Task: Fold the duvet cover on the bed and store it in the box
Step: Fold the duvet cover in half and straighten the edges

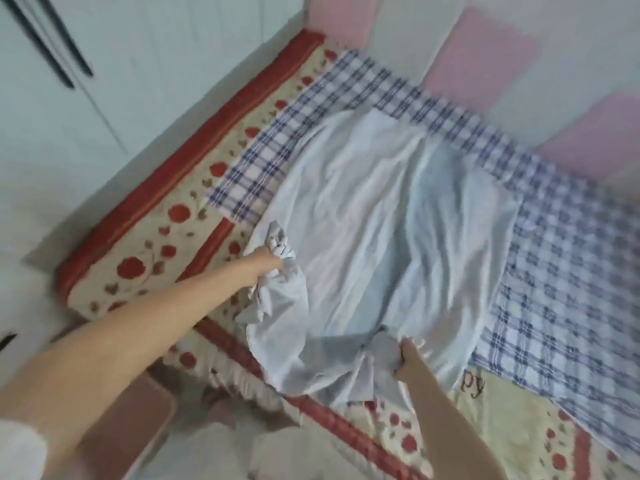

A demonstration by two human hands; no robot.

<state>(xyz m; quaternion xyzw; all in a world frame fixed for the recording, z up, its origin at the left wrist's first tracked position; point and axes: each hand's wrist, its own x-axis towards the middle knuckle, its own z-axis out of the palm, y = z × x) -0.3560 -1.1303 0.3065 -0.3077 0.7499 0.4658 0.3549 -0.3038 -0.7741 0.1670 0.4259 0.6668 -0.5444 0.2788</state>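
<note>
Your duvet cover (381, 220) lies on a sheet (561, 271) on the bed (156, 237), the sheet reaching beyond it on the far side and to your right. Your left hand (273, 266) grips the cover's near-left corner, your right hand (408, 356) its near edge, and a wardrobe (69, 109) stands left of the bed.

The duvet cover (381, 220) is thin, pale cloth: matt, soft and heavily creased. The checked sheet (561, 271) beneath it is woven cloth, matt, with fewer creases. The floral bed cover (152, 237) is thicker printed cloth, matt. The wardrobe door (45, 126) is a smooth, hard white panel.
</note>
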